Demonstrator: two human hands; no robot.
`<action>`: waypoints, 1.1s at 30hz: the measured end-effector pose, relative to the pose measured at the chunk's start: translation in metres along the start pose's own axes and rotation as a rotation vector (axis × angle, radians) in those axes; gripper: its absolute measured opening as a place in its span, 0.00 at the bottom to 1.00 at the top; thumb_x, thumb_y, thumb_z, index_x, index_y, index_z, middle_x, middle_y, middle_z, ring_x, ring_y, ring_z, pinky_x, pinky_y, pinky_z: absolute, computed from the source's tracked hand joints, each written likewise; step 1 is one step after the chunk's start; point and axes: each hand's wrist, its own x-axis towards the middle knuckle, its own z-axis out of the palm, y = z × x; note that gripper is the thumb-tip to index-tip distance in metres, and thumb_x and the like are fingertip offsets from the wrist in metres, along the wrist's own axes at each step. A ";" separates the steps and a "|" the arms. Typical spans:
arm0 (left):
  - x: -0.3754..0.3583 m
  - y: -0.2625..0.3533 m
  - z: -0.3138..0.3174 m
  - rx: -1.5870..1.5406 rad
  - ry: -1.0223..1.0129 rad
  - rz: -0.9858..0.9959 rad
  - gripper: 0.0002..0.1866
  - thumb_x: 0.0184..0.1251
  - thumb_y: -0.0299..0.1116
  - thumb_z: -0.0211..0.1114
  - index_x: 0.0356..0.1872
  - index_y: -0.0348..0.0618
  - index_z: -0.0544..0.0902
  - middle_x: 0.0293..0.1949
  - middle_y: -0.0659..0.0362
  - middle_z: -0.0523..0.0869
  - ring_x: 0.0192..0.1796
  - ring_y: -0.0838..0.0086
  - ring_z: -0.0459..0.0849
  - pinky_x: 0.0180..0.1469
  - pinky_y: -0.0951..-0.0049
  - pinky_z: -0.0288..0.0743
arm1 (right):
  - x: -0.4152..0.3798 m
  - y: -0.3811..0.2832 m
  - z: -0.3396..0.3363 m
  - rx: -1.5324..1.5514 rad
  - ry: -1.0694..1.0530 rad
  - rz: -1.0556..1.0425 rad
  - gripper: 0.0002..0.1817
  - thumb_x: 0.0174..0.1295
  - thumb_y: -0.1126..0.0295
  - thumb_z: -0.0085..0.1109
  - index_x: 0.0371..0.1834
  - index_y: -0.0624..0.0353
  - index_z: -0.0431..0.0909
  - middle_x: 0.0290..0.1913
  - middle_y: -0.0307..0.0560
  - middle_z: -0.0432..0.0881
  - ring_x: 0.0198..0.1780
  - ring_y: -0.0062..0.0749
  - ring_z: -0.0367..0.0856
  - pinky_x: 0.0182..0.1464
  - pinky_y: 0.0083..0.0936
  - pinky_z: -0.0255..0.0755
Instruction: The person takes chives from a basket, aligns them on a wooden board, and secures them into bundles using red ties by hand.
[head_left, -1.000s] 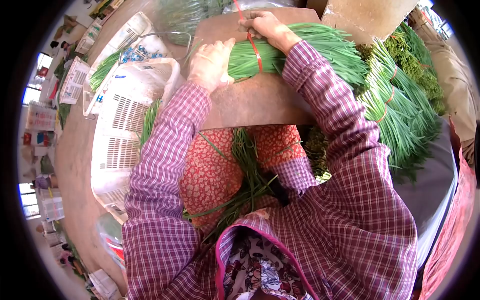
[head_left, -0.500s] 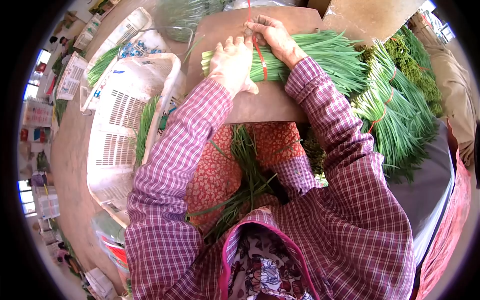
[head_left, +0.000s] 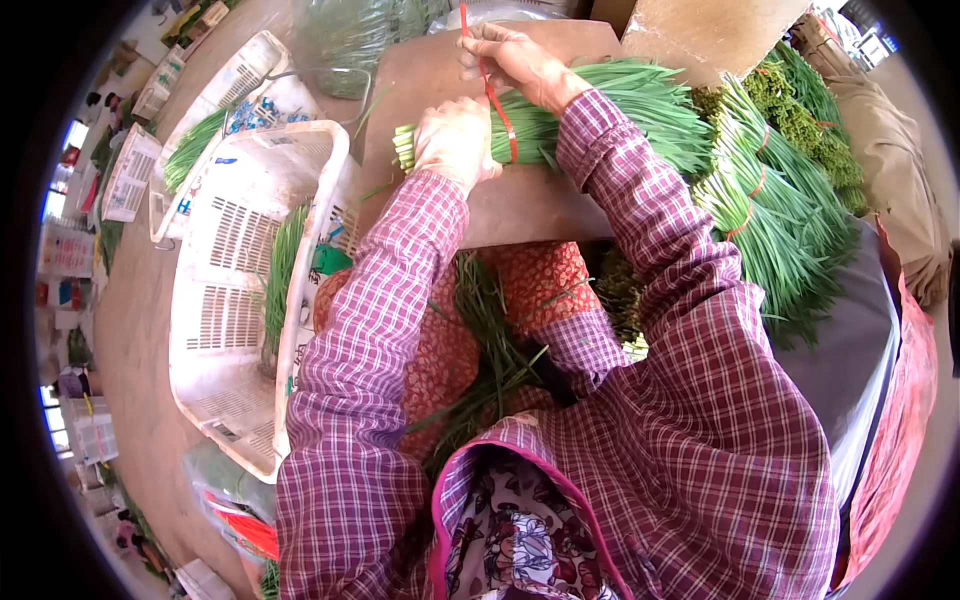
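Gripping the chive bundle [head_left: 590,105], left hand [head_left: 455,140] clamps down (right hand [head_left: 510,60] apparently pinches red band [head_left: 497,105]).

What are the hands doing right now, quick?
Left hand: closed around the bunch of green stalks near its cut ends.
Right hand: closed, pinching the red band above the bunch.

Left hand [head_left: 455,140] curled in a closed grip; right hand [head_left: 505,60] pinches, apparently, arms extended forward.
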 end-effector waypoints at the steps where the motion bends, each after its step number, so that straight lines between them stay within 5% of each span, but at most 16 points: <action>1: 0.001 0.000 0.001 0.027 -0.026 -0.012 0.36 0.38 0.48 0.81 0.49 0.40 0.78 0.46 0.52 0.84 0.53 0.62 0.83 0.55 0.64 0.77 | 0.001 -0.001 0.002 0.052 0.003 0.098 0.06 0.70 0.65 0.56 0.42 0.53 0.79 0.30 0.32 0.81 0.27 0.14 0.72 0.24 0.14 0.58; 5: -0.006 0.001 -0.003 0.007 0.035 0.001 0.34 0.38 0.48 0.81 0.46 0.39 0.79 0.44 0.52 0.86 0.50 0.61 0.85 0.52 0.65 0.79 | -0.006 -0.011 0.001 0.153 0.000 0.093 0.01 0.67 0.73 0.57 0.37 0.57 0.77 0.24 0.33 0.74 0.23 0.15 0.69 0.21 0.17 0.56; 8: -0.004 0.002 -0.008 -0.086 -0.086 -0.053 0.34 0.39 0.48 0.81 0.46 0.40 0.79 0.44 0.52 0.86 0.48 0.61 0.86 0.51 0.65 0.80 | -0.034 -0.034 0.004 0.044 -0.028 0.083 0.03 0.68 0.70 0.57 0.38 0.56 0.75 0.25 0.30 0.70 0.25 0.14 0.66 0.27 0.14 0.59; 16: -0.009 0.007 -0.007 -0.033 -0.024 -0.088 0.33 0.45 0.49 0.80 0.51 0.43 0.78 0.47 0.56 0.86 0.52 0.64 0.85 0.53 0.65 0.81 | -0.100 -0.046 0.014 -0.014 0.016 -0.006 0.04 0.67 0.69 0.57 0.35 0.56 0.76 0.23 0.29 0.70 0.23 0.13 0.65 0.25 0.15 0.58; 18: -0.004 0.003 0.002 -0.052 -0.066 -0.103 0.33 0.45 0.49 0.79 0.51 0.43 0.78 0.47 0.56 0.86 0.52 0.64 0.85 0.53 0.65 0.81 | -0.125 -0.034 0.018 -0.159 0.030 -0.103 0.05 0.67 0.68 0.57 0.35 0.56 0.76 0.21 0.30 0.69 0.22 0.14 0.65 0.24 0.17 0.60; 19: 0.000 0.003 0.005 -0.072 -0.084 -0.122 0.33 0.45 0.49 0.79 0.51 0.43 0.78 0.48 0.56 0.86 0.53 0.64 0.85 0.53 0.65 0.81 | -0.137 -0.016 0.017 -0.237 0.026 -0.149 0.07 0.66 0.69 0.56 0.39 0.63 0.78 0.27 0.41 0.81 0.28 0.21 0.76 0.32 0.22 0.73; 21: 0.004 -0.001 0.012 -0.139 0.018 0.004 0.31 0.46 0.47 0.79 0.50 0.44 0.79 0.47 0.54 0.86 0.52 0.62 0.85 0.53 0.62 0.80 | -0.177 0.013 0.032 -0.155 0.194 -0.238 0.10 0.66 0.69 0.55 0.46 0.61 0.78 0.31 0.44 0.82 0.30 0.23 0.78 0.34 0.23 0.73; 25: 0.016 -0.005 0.039 -0.045 0.159 -0.040 0.31 0.47 0.50 0.76 0.50 0.45 0.78 0.46 0.52 0.85 0.53 0.59 0.84 0.55 0.60 0.78 | -0.186 0.043 0.045 -0.110 0.286 -0.243 0.09 0.67 0.69 0.57 0.45 0.60 0.76 0.24 0.44 0.78 0.26 0.26 0.77 0.30 0.24 0.71; 27: 0.001 -0.002 0.027 -0.036 0.233 0.055 0.35 0.45 0.53 0.75 0.54 0.46 0.76 0.48 0.51 0.84 0.54 0.60 0.83 0.55 0.60 0.76 | -0.187 0.052 0.031 -0.286 0.232 -0.395 0.10 0.65 0.66 0.59 0.45 0.58 0.76 0.27 0.46 0.80 0.30 0.34 0.80 0.35 0.31 0.73; 29: -0.006 -0.005 0.029 -0.051 0.325 0.052 0.40 0.40 0.52 0.79 0.57 0.47 0.75 0.49 0.51 0.83 0.53 0.60 0.83 0.54 0.60 0.76 | -0.203 0.042 0.010 -0.837 0.193 -0.593 0.14 0.65 0.60 0.59 0.48 0.56 0.78 0.39 0.50 0.79 0.45 0.39 0.79 0.47 0.34 0.72; 31: -0.011 -0.007 0.014 -0.001 0.346 0.093 0.45 0.34 0.50 0.82 0.59 0.48 0.75 0.47 0.53 0.83 0.51 0.59 0.83 0.53 0.60 0.76 | -0.214 0.010 -0.010 -1.094 0.308 -0.638 0.28 0.51 0.54 0.70 0.54 0.49 0.73 0.51 0.46 0.75 0.58 0.45 0.72 0.59 0.48 0.62; 33: -0.018 0.005 -0.024 -0.024 0.358 0.101 0.45 0.34 0.48 0.83 0.59 0.48 0.74 0.46 0.55 0.83 0.49 0.61 0.83 0.53 0.62 0.76 | -0.213 -0.035 -0.031 -1.228 0.439 -0.825 0.41 0.41 0.50 0.75 0.61 0.46 0.69 0.53 0.45 0.74 0.60 0.43 0.71 0.63 0.55 0.58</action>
